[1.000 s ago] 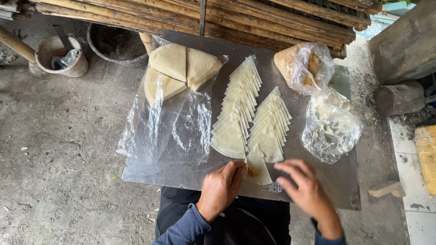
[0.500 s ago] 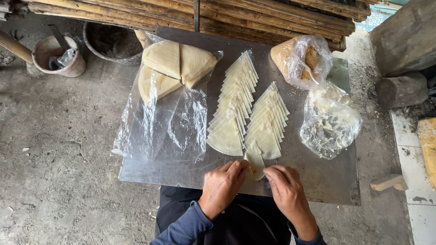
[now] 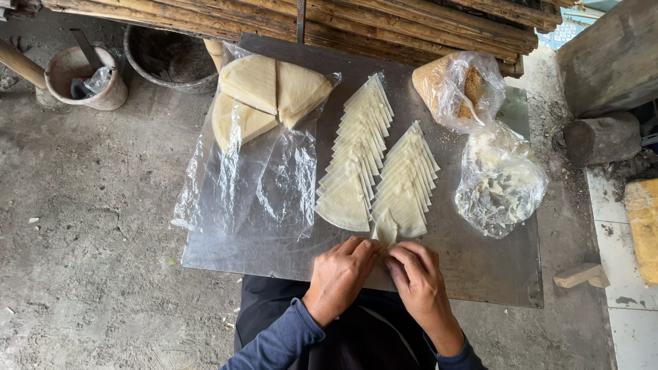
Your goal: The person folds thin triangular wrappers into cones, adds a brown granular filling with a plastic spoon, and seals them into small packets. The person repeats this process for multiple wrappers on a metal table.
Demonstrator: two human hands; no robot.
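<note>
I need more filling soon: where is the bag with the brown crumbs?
In the head view the crumb bag sits at the metal sheet's far right, beside the wrapper rows, above the other plastic bag.

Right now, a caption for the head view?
Both hands, left hand and right hand, fold a pale wrapper on the metal sheet.

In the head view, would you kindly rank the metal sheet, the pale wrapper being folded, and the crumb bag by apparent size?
1. Metal sheet
2. Crumb bag
3. Pale wrapper, pinched by both hands
</note>
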